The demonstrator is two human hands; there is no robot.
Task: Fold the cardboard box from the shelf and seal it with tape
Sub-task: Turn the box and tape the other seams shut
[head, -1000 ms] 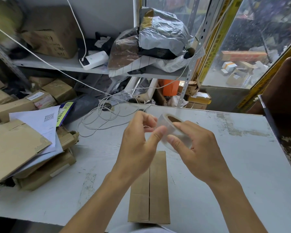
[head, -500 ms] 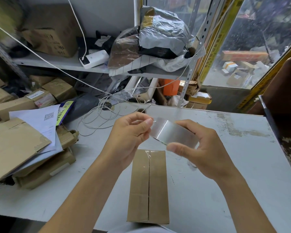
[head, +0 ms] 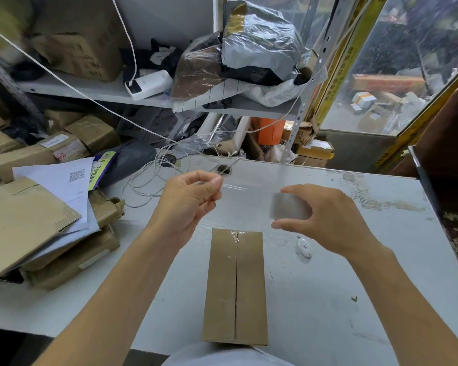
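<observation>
A narrow brown cardboard box [head: 236, 286] lies on the white table [head: 341, 299] in front of me, its two flaps closed along a centre seam, with a bit of clear tape at its far end. Above the box's far end, my right hand [head: 325, 220] grips a roll of clear tape [head: 288, 206] between thumb and fingers. My left hand [head: 188, 204] pinches the free end of the tape. A transparent strip of tape [head: 246, 192] stretches between the two hands.
Flattened cartons and papers [head: 32, 223] pile up at the table's left. White cables [head: 148, 178] lie at the back. A small white object [head: 304, 249] rests right of the box. Shelves with parcels and bags [head: 249, 54] stand behind; a dark chair [head: 450, 180] is at right.
My hands have moved apart, the left going left and the right going right, drawing a longer strip of tape off the roll.
</observation>
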